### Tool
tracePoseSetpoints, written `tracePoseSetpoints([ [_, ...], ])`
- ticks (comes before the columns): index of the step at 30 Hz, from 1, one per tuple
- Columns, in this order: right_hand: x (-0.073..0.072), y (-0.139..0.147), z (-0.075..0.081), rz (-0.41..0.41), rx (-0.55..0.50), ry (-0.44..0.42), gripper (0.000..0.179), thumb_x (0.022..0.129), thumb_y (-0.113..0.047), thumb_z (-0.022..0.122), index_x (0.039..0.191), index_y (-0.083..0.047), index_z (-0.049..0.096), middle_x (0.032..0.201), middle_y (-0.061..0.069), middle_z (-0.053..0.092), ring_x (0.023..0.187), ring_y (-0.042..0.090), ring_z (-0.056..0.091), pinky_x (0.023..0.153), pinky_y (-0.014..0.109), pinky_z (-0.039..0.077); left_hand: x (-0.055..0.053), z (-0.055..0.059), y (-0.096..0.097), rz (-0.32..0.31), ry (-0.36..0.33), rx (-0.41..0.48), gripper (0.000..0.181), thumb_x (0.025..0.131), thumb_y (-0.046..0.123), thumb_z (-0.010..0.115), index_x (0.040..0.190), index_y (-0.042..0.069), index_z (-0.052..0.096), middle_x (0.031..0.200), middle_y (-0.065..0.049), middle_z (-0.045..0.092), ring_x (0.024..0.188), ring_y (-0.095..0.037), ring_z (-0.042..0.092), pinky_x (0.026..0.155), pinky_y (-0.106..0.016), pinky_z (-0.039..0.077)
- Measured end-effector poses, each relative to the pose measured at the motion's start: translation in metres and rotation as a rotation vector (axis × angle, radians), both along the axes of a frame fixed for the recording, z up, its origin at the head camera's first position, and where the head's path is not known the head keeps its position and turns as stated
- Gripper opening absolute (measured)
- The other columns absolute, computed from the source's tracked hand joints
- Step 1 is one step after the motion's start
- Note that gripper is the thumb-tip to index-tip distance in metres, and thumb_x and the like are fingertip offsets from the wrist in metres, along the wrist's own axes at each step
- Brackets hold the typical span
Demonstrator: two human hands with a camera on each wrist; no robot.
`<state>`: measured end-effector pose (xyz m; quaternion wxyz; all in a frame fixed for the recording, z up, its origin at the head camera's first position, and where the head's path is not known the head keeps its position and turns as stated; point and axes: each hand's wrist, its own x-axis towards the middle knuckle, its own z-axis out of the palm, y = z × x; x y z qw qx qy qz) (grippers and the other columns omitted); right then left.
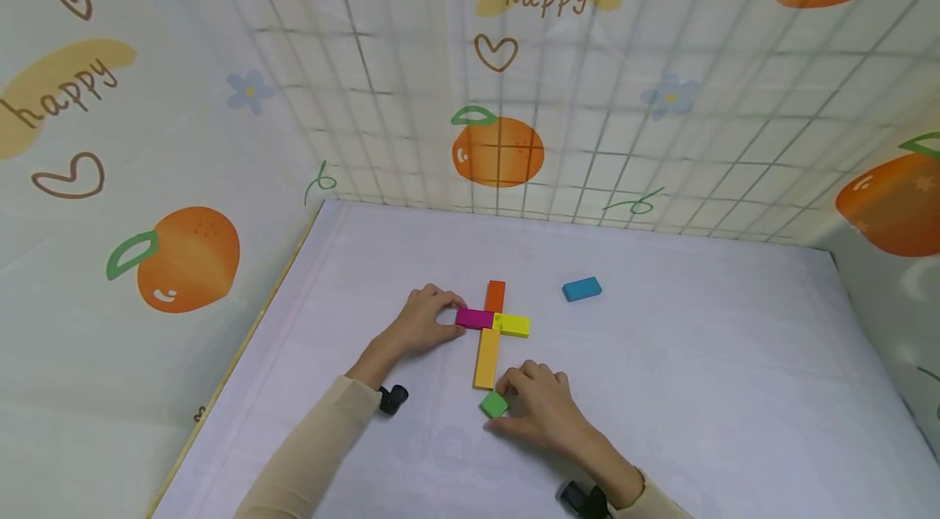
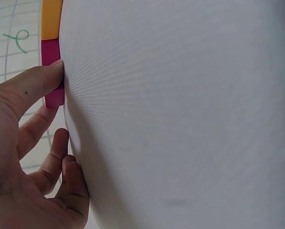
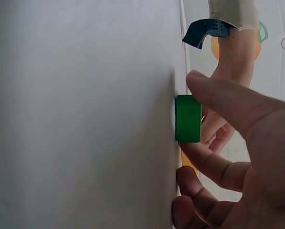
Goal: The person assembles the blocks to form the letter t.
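Note:
My left hand [image 1: 426,319] pinches a magenta block [image 1: 474,319] by its outer end, thumb on the near side. In the left wrist view, the thumb covers part of that magenta block [image 2: 54,98]. The block's other end meets a yellow block [image 1: 512,326]; an orange-red block [image 1: 495,296] extends away from them and an amber block [image 1: 486,358] toward me, forming a cross. At the amber block's near end sits a small green block [image 1: 494,404], turned cornerwise. My right hand [image 1: 543,405] has its index finger and thumb curled around it; the thumb's contact is unclear.
A blue block [image 1: 583,289] lies apart, to the right behind the cross. White cloth covers the table [image 1: 698,356]. A patterned curtain [image 1: 558,95] rises along the back edge, and similar cloth hangs at both sides. Each wrist wears a small black camera [image 1: 393,399].

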<state>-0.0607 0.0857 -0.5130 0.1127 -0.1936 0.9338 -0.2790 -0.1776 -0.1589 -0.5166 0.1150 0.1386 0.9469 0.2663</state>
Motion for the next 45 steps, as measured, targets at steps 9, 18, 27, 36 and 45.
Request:
tracePoseSetpoints([
  [9,0.0,-0.001,0.001,0.007,0.011,0.003,0.041,0.072,-0.054,0.085,0.096,-0.03,0.062,0.091,-0.01,0.049,0.087,0.013,0.044,0.076,0.042,0.033,0.001,0.002,0.001,0.005,0.0,-0.006,0.036,0.086,0.035,0.08,0.119,0.03,0.068,0.117,-0.001,0.054,0.109,-0.023,0.043,0.088,-0.04,0.045],
  [18,0.0,-0.001,0.0,0.006,0.02,0.004,0.042,0.072,-0.055,0.085,0.095,-0.03,0.062,0.091,-0.01,0.049,0.087,0.013,0.044,0.075,0.041,0.032,0.001,0.002,0.001,0.007,0.002,-0.001,0.036,0.085,0.034,0.08,0.119,0.03,0.069,0.116,-0.001,0.054,0.109,-0.023,0.043,0.087,-0.039,0.045],
  [27,0.0,-0.002,0.0,0.005,0.029,0.001,0.042,0.072,-0.056,0.085,0.096,-0.029,0.062,0.091,-0.01,0.049,0.087,0.013,0.044,0.076,0.041,0.033,0.001,0.001,0.0,0.001,0.009,-0.002,0.035,0.086,0.034,0.08,0.119,0.03,0.069,0.115,0.0,0.054,0.108,-0.023,0.043,0.086,-0.039,0.044],
  [36,0.001,0.001,0.0,-0.015,-0.025,-0.023,0.045,0.071,-0.057,0.085,0.098,-0.028,0.065,0.092,-0.01,0.051,0.09,0.012,0.046,0.077,0.041,0.034,0.001,-0.001,0.0,-0.003,0.011,-0.005,0.035,0.086,0.034,0.08,0.119,0.03,0.068,0.114,0.001,0.054,0.108,-0.023,0.043,0.086,-0.038,0.044],
  [45,-0.004,0.015,0.0,-0.049,-0.157,0.017,0.042,0.077,-0.045,0.086,0.107,-0.025,0.066,0.096,-0.01,0.053,0.092,0.01,0.049,0.078,0.038,0.034,0.0,0.0,0.0,-0.001,0.006,-0.01,0.036,0.086,0.036,0.079,0.119,0.03,0.068,0.116,0.0,0.054,0.108,-0.023,0.043,0.086,-0.038,0.045],
])
